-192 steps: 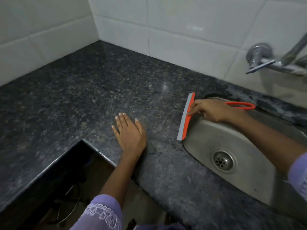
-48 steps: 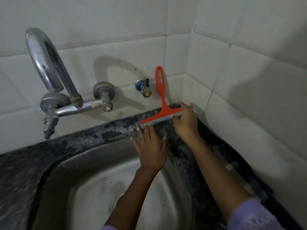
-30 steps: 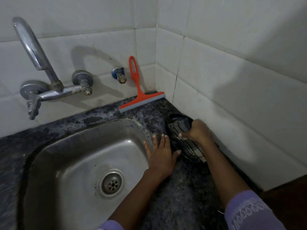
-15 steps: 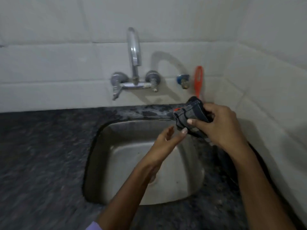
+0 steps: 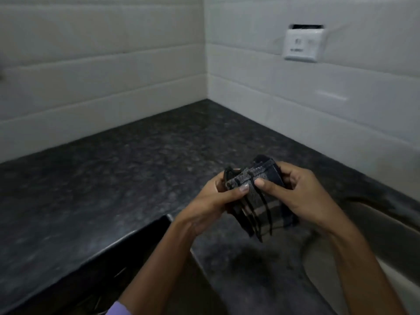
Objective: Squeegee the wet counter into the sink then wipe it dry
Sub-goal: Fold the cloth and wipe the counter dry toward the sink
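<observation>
Both hands are up in front of the chest with a folded dark checked cloth point(image 5: 261, 196) between them, held in the air above the front edge of the table point(image 5: 113, 178), just left of the sink point(image 5: 386, 242). The left hand point(image 5: 218, 201) has its grip pinched on the near-left corner, thumb on top and fingers curled beneath; the right hand point(image 5: 302, 194) pinches the other side the same way, thumb pressed onto the fold. It looks as though the cloth is being opened out or refolded, ready for use.

No squeegee is anywhere in sight, and nobody is holding one, so I'd judge the scraping part is finished and the drying part is about to begin. The cloth has not touched the stone yet.

Whether the dark speckled surface is wet is hard to say; the picture is dim and a little smeared, and the faint sheen toward the corner by the tiled wall point(image 5: 102, 76) could be water or only reflected light. By my reckoning the whole L-shaped top is left to wipe, from that back corner round to the sink rim.
</observation>
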